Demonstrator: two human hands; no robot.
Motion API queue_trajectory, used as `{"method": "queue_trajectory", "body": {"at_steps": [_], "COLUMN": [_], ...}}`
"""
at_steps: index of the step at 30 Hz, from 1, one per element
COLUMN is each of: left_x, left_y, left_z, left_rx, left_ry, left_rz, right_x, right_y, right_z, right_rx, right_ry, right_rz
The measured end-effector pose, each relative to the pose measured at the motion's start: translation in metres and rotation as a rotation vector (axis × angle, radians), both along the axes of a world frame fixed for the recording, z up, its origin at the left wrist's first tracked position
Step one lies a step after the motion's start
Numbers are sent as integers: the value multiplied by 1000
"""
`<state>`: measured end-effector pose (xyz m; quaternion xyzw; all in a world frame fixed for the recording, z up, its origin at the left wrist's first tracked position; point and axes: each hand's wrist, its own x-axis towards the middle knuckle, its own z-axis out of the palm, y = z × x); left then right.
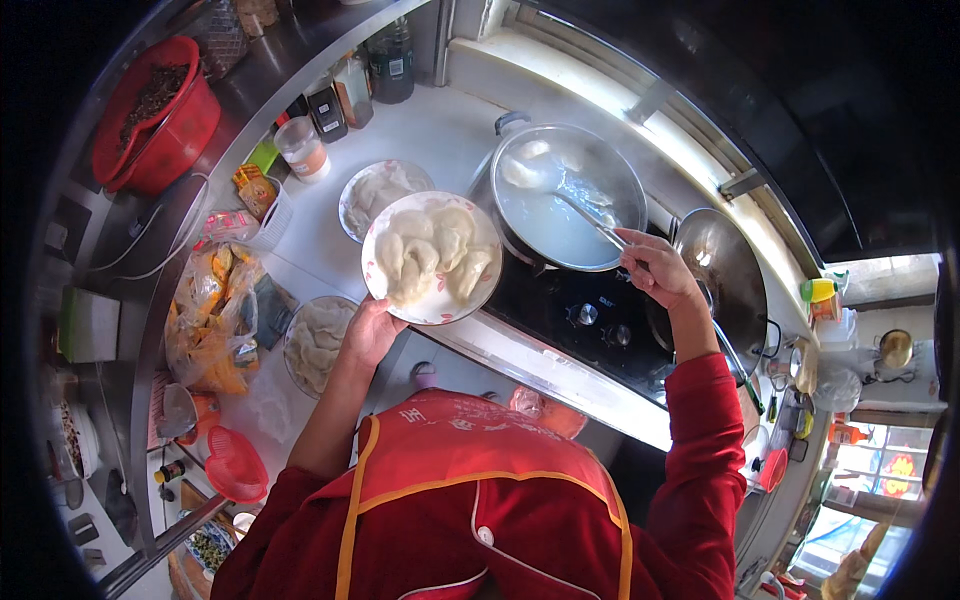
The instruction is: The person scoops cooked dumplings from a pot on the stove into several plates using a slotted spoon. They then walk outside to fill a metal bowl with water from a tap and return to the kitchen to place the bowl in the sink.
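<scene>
My left hand [373,330] grips the near rim of a white patterned plate [450,304], held up beside the pot. Several pale cooked dumplings [420,251] lie on that plate. In my right hand [654,268] is the metal handle of a ladle or spoon [592,219], whose lower end dips into cloudy water, so its bowl is hidden. The large metal pot [643,202] stands on the black gas stove [555,300]. A few dumplings [521,172] float near its far side, under steam.
Behind the held plate, another plate of dumplings [382,187] sits on the white counter [442,124]; a third plate of dumplings [319,341] is at the left. A wok [724,277] stands right of the pot. Bottles [390,64], a plastic jar [302,150] and bagged food [214,315] line the counter.
</scene>
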<state>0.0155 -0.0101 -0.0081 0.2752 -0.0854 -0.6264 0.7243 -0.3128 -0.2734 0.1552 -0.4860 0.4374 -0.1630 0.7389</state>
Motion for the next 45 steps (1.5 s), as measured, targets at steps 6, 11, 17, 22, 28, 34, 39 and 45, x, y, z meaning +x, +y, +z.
{"method": "queue_trajectory", "body": {"at_steps": [6, 11, 17, 22, 28, 34, 39, 45], "left_x": [-2, -3, -6, -11, -12, -17, -19, -23], "left_y": [-4, -8, -11, -11, -10, -10, -10, -11], "left_z": [-2, -10, -18, -25, -27, -29, -31, -31], "left_rx": [10, 23, 13, 30, 19, 10, 9, 23], "left_ry": [-9, -17, -6, 8, 18, 44, 51, 41], "left_rz": [1, -20, -56, -56, -63, -58, -72, -83], "right_x": [0, -1, -9, -13, -20, -28, -28, -30], "right_y": [13, 30, 66, 95, 125, 149, 172, 187], "right_z": [3, 9, 12, 9, 4, -3, -8, -20], "right_rx": [-133, -146, -188, -302, -416, -463, -505, -578], "right_ry": [59, 58, 93, 206, 280, 324, 382, 472], "right_rz": [-10, 0, 18, 67, 67, 56, 5, 3]}}
